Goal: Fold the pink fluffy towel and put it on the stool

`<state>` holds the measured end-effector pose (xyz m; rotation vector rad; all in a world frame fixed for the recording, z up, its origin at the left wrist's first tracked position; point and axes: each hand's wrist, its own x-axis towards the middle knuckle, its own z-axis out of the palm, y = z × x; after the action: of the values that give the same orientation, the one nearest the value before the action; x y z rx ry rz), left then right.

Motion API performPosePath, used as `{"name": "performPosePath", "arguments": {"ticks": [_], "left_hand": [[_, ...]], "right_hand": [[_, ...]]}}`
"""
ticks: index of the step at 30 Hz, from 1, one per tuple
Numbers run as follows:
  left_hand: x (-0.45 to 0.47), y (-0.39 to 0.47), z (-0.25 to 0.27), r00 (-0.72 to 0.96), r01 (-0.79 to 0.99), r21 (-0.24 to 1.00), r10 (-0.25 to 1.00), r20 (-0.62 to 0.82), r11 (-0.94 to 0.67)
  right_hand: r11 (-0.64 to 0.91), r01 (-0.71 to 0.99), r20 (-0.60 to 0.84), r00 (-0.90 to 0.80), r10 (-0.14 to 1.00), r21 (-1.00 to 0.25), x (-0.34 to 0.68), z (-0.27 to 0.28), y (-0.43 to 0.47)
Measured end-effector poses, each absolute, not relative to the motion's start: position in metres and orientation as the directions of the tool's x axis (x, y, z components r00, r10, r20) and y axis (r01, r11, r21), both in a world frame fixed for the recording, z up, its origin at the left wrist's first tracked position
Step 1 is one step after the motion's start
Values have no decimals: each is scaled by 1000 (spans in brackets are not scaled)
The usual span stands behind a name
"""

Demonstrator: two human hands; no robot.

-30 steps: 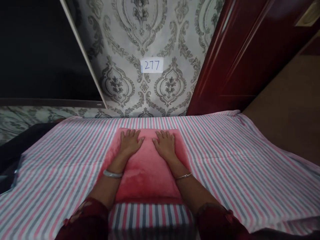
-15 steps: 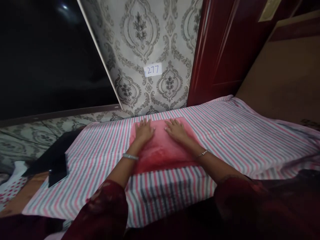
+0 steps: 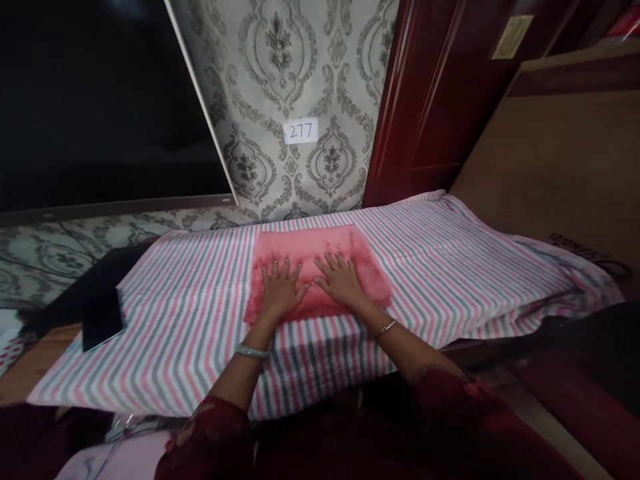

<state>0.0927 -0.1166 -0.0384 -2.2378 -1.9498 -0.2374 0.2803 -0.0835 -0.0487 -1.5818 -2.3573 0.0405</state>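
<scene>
Red folded cloth [image 3: 320,263] lies flat on the striped sheet [image 3: 450,267], mid-table, close to the patterned wall [image 3: 280,80]. Left hand [image 3: 281,293] rests palm-down on the cloth's near-left part, fingers spread, gripping nothing. Right hand [image 3: 343,283] lies flat just beside it on the near-centre, fingers spread too, nothing held. Both hands sit on the cloth's near half; far half bare. Paper label [image 3: 301,131] reading 277 on the wall beyond. Dark flat object [image 3: 103,310] at the sheet's left edge, well apart.

Both arms reach forward. The left hand [image 3: 281,293] and the right hand [image 3: 341,281] lie flat, palms down, fingers spread, side by side.
</scene>
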Motion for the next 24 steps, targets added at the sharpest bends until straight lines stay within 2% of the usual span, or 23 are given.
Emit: {"name": "performPosePath", "arguments": {"ticks": [10,18,21,24], "left_hand": [[92,-122,-37,141,990,-10,961,238,-143],[79,-129,-15,159,987,-9,969,189,-160],[63,-143,-17,102,995,-14,965,243,-102],[51,-150,-30,42,997,57,966,255,-59]], "right_hand": [[388,905,225,-346,911,-175,278,-47,-86],[383,908,152,-360,921,-171,309,-33,-94],[326,930,191,-293,937,-168,341,-43,-106],[304,931,263,-247,933,-204,368,-61,-116]]}}
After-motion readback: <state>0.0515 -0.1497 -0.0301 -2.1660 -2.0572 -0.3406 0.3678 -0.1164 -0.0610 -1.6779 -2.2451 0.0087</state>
